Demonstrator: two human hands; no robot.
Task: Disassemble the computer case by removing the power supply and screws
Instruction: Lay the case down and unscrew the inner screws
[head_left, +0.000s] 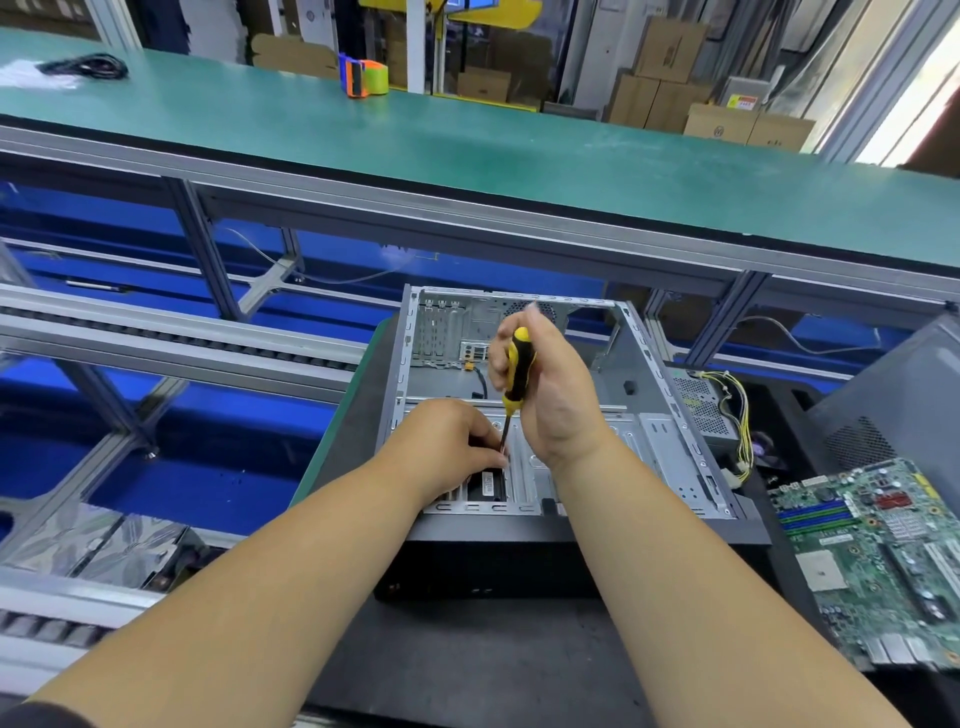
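Right now the right hand (550, 395) grips the yellow-and-black screwdriver (514, 379) by its handle, shaft pointing down into the open computer case (670, 415), which lies on its side on the dark desk (467, 654) under both hands. Just below and left of it, the left hand (449, 441) pinches the lower shaft near the tip, by the drive bay at the case's near end. Off to the right of the right hand, the power supply (701, 402) with its yellow wires sits outside the case, touching its wall, and nearer still lies a green motherboard (872, 561).
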